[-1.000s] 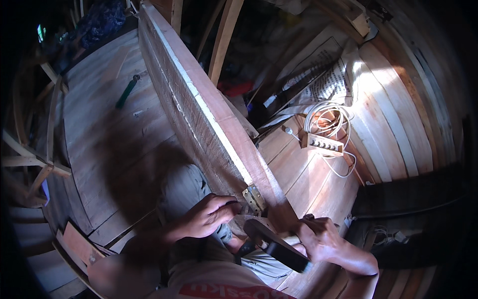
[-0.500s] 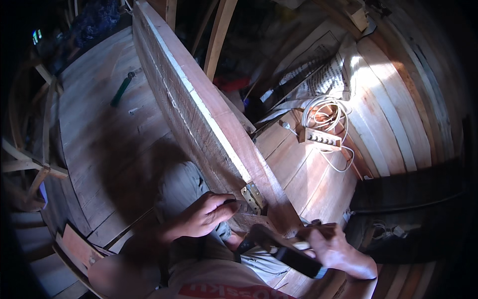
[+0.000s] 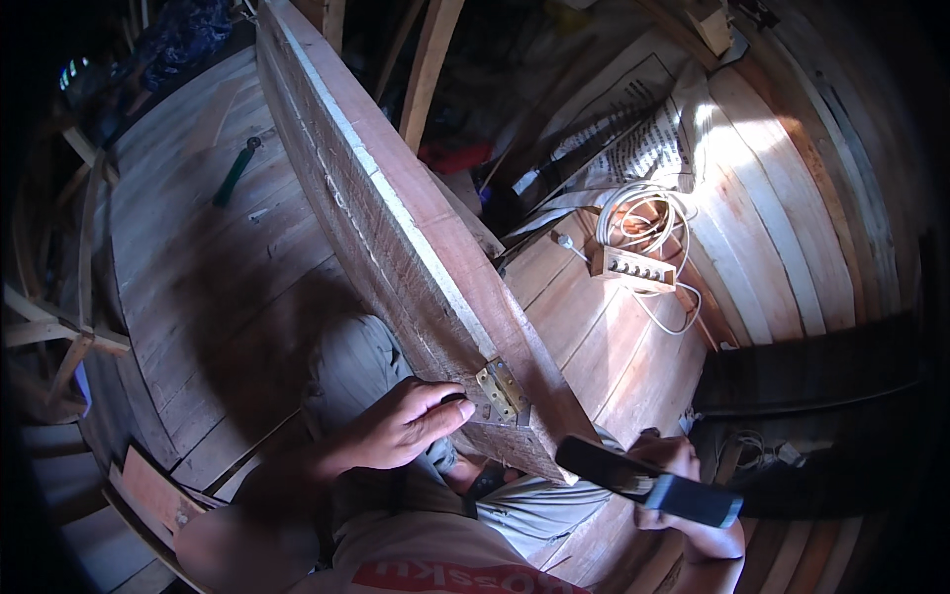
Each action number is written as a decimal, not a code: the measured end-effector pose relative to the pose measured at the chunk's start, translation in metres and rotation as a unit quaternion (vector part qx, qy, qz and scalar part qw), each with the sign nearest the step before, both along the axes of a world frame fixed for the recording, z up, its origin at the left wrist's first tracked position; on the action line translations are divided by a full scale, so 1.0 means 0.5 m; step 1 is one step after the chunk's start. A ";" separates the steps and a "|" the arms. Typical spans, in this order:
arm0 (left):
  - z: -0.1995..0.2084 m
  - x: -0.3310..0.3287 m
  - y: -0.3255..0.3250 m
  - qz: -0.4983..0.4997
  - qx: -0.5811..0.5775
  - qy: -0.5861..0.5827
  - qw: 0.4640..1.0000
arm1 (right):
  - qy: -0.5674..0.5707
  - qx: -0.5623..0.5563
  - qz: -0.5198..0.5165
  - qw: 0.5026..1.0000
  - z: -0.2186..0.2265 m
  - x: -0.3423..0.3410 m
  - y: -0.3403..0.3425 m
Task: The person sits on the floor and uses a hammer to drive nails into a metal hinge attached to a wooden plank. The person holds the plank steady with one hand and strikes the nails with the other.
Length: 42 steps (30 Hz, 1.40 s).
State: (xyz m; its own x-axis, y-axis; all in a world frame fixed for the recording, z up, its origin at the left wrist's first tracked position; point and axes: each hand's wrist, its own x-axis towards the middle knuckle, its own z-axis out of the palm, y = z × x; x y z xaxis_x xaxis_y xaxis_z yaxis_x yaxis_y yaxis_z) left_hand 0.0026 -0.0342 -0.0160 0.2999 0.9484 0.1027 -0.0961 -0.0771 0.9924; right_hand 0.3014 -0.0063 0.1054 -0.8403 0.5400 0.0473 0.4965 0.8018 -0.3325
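Note:
My left hand (image 3: 411, 426) is closed in a pinch beside the near end of a long wooden plank (image 3: 416, 259). A small dark thing shows between its thumb and finger; I cannot make out its kind. Just right of these fingertips, a brass hinge (image 3: 502, 389) lies against the plank's edge. To the right of the plank's end, my right hand (image 3: 665, 465) grips a hammer (image 3: 693, 500) with a large dark head. The head is raised apart from the plank and hides part of that hand.
A green-handled tool (image 3: 236, 173) lies on the boards at left. Beyond the plank, a wooden socket box (image 3: 633, 269) sits with a coiled white cable (image 3: 641, 213). My bent knee (image 3: 351, 361) is against the plank. Curved wooden ribs (image 3: 91, 238) stand at far left.
The hammer has swung to the right and up, away from the plank's end, with my right hand. My left hand stays beside the hinge, its fingers only slightly shifted.

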 end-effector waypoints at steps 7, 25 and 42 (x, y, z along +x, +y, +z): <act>0.003 -0.007 0.011 -0.018 0.016 -0.010 1.000 | -0.037 -0.057 -0.066 0.995 0.001 0.007 -0.033; 0.004 0.008 0.010 -0.009 -0.185 -0.201 0.962 | 0.141 -0.119 -0.115 0.976 -0.090 0.035 -0.148; -0.025 0.013 0.015 -0.016 -0.092 -0.175 0.980 | 0.088 -0.078 -0.154 0.981 -0.056 -0.018 -0.151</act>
State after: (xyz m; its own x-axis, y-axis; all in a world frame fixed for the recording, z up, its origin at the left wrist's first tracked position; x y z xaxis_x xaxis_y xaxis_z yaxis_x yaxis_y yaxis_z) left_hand 0.0093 -0.0265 -0.0285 0.3067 0.9512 0.0335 -0.4332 0.1081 0.8948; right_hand 0.2922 -0.0816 0.0774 -0.6220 0.7795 0.0738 0.6312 0.5550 -0.5418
